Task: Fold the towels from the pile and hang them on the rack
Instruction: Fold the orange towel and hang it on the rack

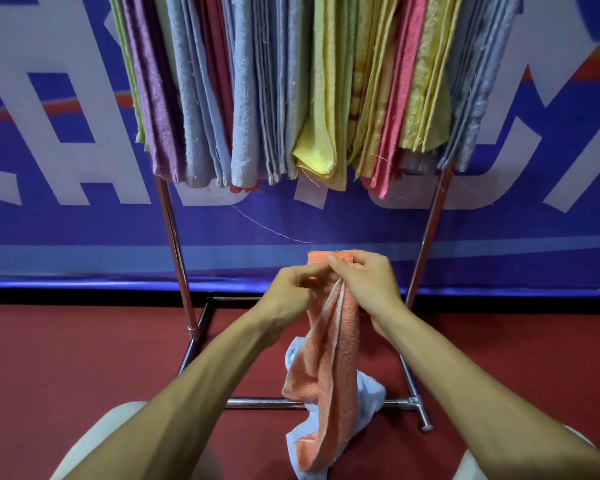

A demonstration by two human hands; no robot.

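Head view: my left hand (288, 289) and right hand (364, 282) both pinch the top edge of the orange towel (329, 358), fingers curled on it. It hangs in front of the rack (174, 237). Its lower end overlaps a pale blue towel (371, 393) at the rack's front base bar. Folded towels (291, 81) hang along the rack's top.

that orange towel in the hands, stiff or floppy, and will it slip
Likely floppy: the orange towel hangs limp and creased below the left hand and right hand, which pinch its top. Probably light, since fingertip pinches alone carry it. Its looped terry surface looks rough, so it seems unlikely to slip.
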